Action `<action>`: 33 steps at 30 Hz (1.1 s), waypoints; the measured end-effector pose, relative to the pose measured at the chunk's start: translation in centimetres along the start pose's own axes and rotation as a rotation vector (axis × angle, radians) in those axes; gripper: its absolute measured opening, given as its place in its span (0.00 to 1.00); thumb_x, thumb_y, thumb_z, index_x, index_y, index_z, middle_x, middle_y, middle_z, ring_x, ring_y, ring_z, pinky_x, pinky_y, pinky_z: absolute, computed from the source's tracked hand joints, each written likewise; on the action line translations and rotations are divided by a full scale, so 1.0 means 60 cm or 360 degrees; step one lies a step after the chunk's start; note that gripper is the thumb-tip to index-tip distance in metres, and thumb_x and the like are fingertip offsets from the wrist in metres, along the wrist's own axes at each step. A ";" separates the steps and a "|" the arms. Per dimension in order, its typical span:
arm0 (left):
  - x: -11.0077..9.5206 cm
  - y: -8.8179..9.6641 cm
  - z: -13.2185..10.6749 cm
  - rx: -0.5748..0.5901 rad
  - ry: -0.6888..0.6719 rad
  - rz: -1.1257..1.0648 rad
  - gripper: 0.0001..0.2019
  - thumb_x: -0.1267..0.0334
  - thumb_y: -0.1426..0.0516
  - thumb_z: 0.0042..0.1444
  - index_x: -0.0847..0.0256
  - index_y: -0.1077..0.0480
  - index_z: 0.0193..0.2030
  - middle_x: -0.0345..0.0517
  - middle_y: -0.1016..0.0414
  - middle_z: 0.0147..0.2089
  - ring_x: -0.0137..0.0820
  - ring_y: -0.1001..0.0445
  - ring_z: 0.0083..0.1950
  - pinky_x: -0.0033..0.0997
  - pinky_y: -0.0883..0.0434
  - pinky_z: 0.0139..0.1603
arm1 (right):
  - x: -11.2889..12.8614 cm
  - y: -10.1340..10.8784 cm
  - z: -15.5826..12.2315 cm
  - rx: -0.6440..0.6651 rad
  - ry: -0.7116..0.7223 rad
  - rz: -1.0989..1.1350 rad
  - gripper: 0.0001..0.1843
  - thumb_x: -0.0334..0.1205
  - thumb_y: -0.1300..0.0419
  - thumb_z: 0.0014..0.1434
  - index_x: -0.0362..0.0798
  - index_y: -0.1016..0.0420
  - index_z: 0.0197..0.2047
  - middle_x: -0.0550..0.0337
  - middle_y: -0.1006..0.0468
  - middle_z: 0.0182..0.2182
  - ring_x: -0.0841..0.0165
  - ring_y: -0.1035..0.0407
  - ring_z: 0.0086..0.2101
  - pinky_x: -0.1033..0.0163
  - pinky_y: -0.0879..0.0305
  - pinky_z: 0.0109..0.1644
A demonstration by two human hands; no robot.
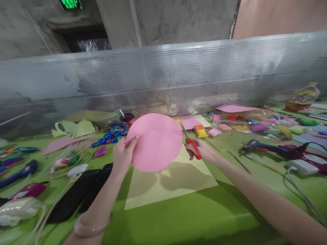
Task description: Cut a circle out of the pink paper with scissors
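Translucent bangle [89, 229] is around your left forearm [109, 195], at seven o'clock in the view. Your left hand [122, 156] pinches a pink paper disc [157, 143] at its nine o'clock edge, the thumb in front. The disc is raised near the centre, over a pale yellow paper sheet [173, 187]. It should be light, a little stiff but easily creased, so grip it gently near the rim. At its three o'clock, your right hand [201, 148] holds red-handled scissors [190, 141], blades pointing toward eleven.
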State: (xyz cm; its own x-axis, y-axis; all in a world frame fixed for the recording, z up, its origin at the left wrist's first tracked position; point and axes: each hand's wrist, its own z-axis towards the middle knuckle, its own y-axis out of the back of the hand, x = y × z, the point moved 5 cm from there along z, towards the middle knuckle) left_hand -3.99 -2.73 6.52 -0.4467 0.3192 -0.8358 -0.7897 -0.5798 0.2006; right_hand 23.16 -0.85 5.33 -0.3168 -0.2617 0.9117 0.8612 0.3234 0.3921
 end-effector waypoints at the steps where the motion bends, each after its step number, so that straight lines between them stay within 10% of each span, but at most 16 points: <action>1: -0.001 -0.001 -0.001 0.0002 -0.0002 -0.0001 0.19 0.49 0.45 0.46 0.64 0.29 0.36 0.46 0.25 0.32 0.36 0.29 0.33 0.30 0.36 0.31 | -0.001 -0.001 0.000 0.0008 -0.0004 0.0007 0.13 0.40 0.49 0.53 0.46 0.42 0.20 0.66 0.35 0.14 0.76 0.38 0.16 0.70 0.40 0.21; 33: -0.006 -0.007 -0.013 -0.0012 -0.0013 -0.0037 0.18 0.50 0.45 0.48 0.63 0.29 0.37 0.45 0.26 0.32 0.35 0.30 0.32 0.29 0.36 0.30 | -0.003 -0.007 0.000 -0.0019 -0.0033 0.0074 0.13 0.41 0.47 0.51 0.47 0.43 0.19 0.67 0.36 0.12 0.76 0.39 0.15 0.70 0.40 0.19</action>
State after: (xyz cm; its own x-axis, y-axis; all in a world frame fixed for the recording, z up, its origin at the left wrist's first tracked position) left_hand -3.13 -3.18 6.35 -0.4319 0.3388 -0.8359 -0.7966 -0.5780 0.1773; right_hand 22.87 -0.95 4.99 -0.2844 -0.2277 0.9313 0.8799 0.3237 0.3478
